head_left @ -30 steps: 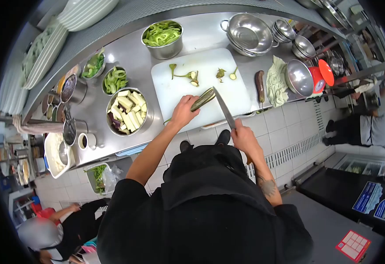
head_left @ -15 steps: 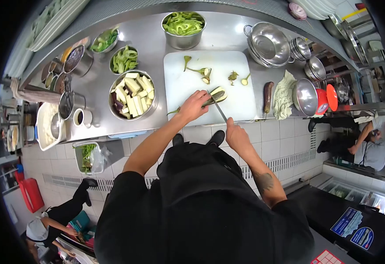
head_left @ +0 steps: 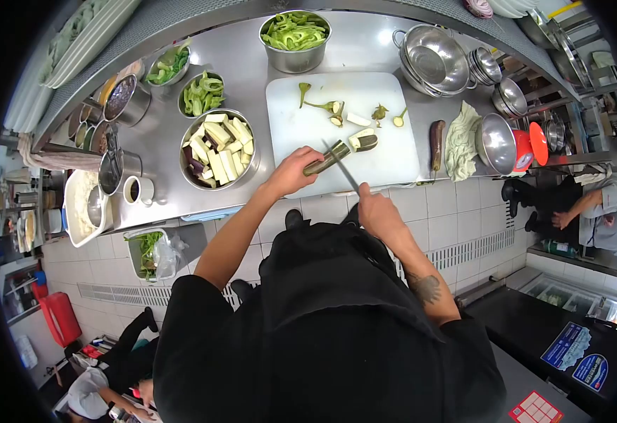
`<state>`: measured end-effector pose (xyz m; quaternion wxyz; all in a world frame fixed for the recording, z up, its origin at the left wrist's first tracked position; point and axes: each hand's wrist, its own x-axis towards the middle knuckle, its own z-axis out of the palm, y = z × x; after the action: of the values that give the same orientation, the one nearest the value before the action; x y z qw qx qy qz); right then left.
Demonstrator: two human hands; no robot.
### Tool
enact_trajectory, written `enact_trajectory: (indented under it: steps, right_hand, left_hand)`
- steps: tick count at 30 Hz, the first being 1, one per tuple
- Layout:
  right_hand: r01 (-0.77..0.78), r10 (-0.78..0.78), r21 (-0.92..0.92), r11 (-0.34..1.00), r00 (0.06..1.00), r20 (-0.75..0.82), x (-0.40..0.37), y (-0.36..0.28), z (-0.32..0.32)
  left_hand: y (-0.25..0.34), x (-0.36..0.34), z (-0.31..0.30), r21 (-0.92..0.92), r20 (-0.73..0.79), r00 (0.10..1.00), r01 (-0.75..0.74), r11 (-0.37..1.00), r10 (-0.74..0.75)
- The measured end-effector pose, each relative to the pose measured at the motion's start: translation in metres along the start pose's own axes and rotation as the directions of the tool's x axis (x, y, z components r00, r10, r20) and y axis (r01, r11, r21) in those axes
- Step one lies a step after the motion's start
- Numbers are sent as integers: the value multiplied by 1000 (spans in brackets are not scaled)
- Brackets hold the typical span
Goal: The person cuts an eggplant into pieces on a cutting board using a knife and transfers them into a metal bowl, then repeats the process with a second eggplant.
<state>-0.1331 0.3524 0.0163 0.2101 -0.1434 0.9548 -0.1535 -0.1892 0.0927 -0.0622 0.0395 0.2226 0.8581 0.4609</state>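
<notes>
On the white cutting board (head_left: 386,166), my left hand (head_left: 294,173) grips a partly peeled eggplant (head_left: 328,158) near its left end. My right hand (head_left: 381,211) is closed around the handle of a knife (head_left: 345,170), whose blade lies over the eggplant. Just right of the eggplant's cut end are cut eggplant pieces (head_left: 364,139), pale inside with dark skin strips. Another pale piece (head_left: 358,119) lies above them. Cut-off green stems (head_left: 305,94) are scattered at the board's far side. To the left stands a steel bowl (head_left: 183,163) filled with eggplant chunks (head_left: 218,144).
A whole dark eggplant (head_left: 436,144) and a crumpled cloth (head_left: 462,141) lie right of the board. Sliced green peppers fill a steel pot (head_left: 295,60) behind it. Steel colanders (head_left: 435,60) stand at back right. Other people (head_left: 599,211) are at both sides.
Cut eggplant pieces now lie apart, right of the held length, and a pale piece sits above them. The knife has moved slightly left along the eggplant. My view has shifted a little.
</notes>
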Motion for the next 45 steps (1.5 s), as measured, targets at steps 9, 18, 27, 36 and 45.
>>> enact_trajectory:
  steps: [9, 18, 27, 36, 45]
  right_hand:
    - [72, -72, -15, 997, 996, -47, 12, -6, 43]
    - [43, -36, 85, 995, 996, -87, 17, -8, 32]
    - [72, -71, -1, 997, 996, 56, -18, -28, 22]
    - [131, -130, 22, 991, 991, -39, 22, -5, 76]
    - [59, -14, 557, 829, 996, -84, -14, 22, 26]
  left_hand:
    - [-8, -3, 8, 28, -9, 1000, -21, 999, 22]
    - [-6, -51, 7, 85, -255, 967, 40, 996, -17]
    - [-11, -47, 30, -2, -306, 951, 42, 999, -41]
    - [-13, -46, 31, 95, -316, 947, -24, 995, 53]
    - [11, -15, 20, 281, -398, 912, 229, 932, -104]
